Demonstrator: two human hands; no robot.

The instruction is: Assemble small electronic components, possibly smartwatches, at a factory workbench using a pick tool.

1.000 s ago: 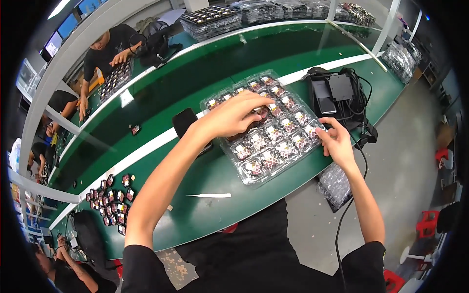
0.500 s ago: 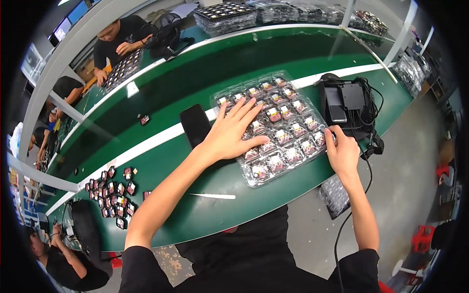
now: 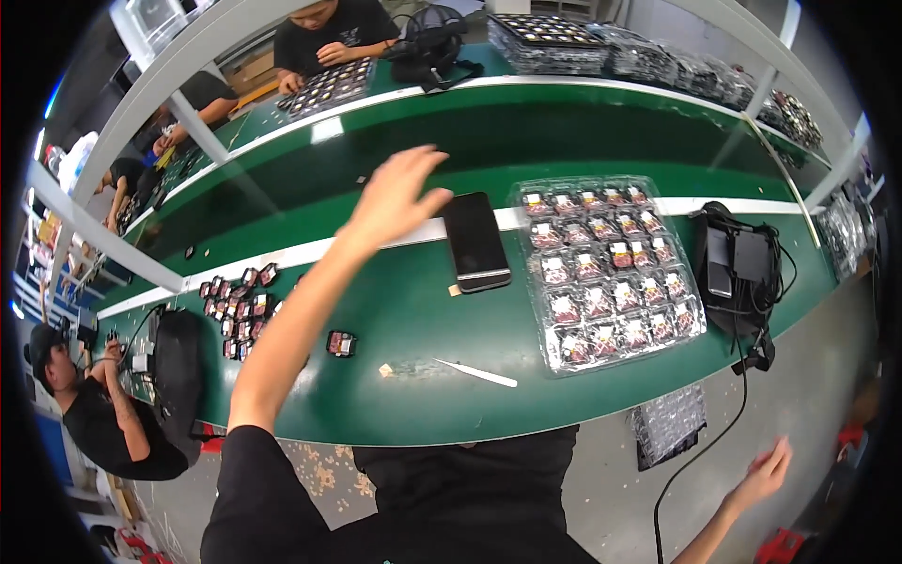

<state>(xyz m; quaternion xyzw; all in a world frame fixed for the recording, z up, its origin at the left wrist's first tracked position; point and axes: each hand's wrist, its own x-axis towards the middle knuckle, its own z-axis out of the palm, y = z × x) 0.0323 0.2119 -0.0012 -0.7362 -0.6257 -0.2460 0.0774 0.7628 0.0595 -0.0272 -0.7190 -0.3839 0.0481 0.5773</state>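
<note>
My left hand (image 3: 399, 193) reaches over the dark green channel behind the bench's white strip, fingers stretched out and no item visible in it. The black phone (image 3: 476, 242) lies to its right. Away from the bench, at the lower right, my right hand (image 3: 766, 472) is raised over the floor; its fingers look extended, with nothing seen in them. A clear plastic tray (image 3: 540, 350) full of small dark parts with pale labels lies on the bench, touched by neither hand. White tweezers (image 3: 479, 374) rest left of the tray. A single dark part (image 3: 341, 343) sits near my left forearm.
Several loose dark parts (image 3: 240, 310) are heaped left of my forearm. A black bag (image 3: 738, 273) with cables stands right of the tray. Stacked trays (image 3: 550, 52) line the far bench, where a co-worker (image 3: 338, 38) handles parts. Wrapped plastic (image 3: 669, 418) sits below the front edge.
Both hands have left the tray. My left hand has moved left and away over the channel; my right hand has swung down to the right. The view has shifted left.
</note>
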